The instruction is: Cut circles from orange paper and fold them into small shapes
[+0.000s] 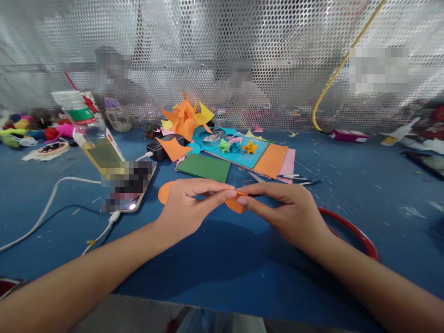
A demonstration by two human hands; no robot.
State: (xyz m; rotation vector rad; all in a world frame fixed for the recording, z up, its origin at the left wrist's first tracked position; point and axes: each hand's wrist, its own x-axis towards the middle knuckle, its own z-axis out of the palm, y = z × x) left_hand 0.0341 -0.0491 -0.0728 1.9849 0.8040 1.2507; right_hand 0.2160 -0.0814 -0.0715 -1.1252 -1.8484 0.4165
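Note:
Between both hands, above the blue table (215,259), is a small piece of orange paper (237,205) with a rounded lower edge; it looks folded along its top. My left hand (194,203) pinches its left side between thumb and fingers. On the opposite side, my right hand (284,208) pinches its upper right edge. An orange paper circle (165,192) lies on the table, partly covered by my left hand. Beyond the hands lie a green paper stack (204,167) and small folded paper stars, one of them a yellow-orange star (250,147).
At left, a bottle of yellowish liquid (100,152) stands behind a phone (138,185) with a white cable (52,203). Orange paper scraps (185,118) pile up at the back. A red ring-shaped handle (357,231) lies beside my right forearm. Perforated metal (208,46) closes off the far side.

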